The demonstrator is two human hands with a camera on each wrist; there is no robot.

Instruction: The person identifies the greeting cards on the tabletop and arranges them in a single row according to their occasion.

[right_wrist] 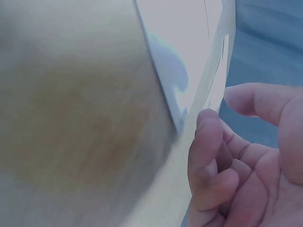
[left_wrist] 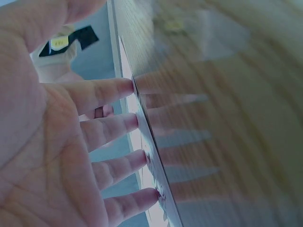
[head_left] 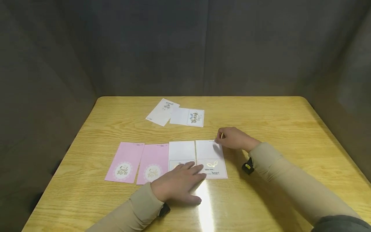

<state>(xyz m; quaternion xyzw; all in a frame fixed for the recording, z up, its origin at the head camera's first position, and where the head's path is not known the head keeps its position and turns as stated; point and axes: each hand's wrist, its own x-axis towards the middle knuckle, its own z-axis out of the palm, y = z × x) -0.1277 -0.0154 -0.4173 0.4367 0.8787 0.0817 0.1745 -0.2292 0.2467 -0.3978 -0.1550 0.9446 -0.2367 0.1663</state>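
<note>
Backdrop: dark grey cloth (head_left: 150, 48) hung across the top of the frame and down both sides.
Tabletop: yellowish wood-grain table (head_left: 261, 119), a bright streak of light showing at bottom centre.
Pink pair: a rectangular pink paper card with a white scalloped circle and "Smile More" lettering (head_left: 128, 154) lay left of centre, and a matching second pink card (head_left: 155, 154) lay just beside it.
White pair: a plain-topped white card (head_left: 182, 149) lay next along the row, its lower half partly hidden; right of it, near centre, lay a white card with gold wings and the word "heart" (head_left: 209, 149).
Upper cards: a slanted white card with a small dark drawing (head_left: 158, 116) touched a white card with dark lettering and a blue motif (head_left: 179, 116), above the row.
Left hand: the left hand (head_left: 180, 182), fingers spread apart, rested its fingertips on the white pair.
Right hand: the right hand (head_left: 234, 138) was loosely curled at the winged card's upper right corner, thumb and forefinger slightly apart; whether a fingertip touched the paper was hard to tell.
Sleeves: beige fabric sleeves (head_left: 292, 180) entered from the lower corners.
</note>
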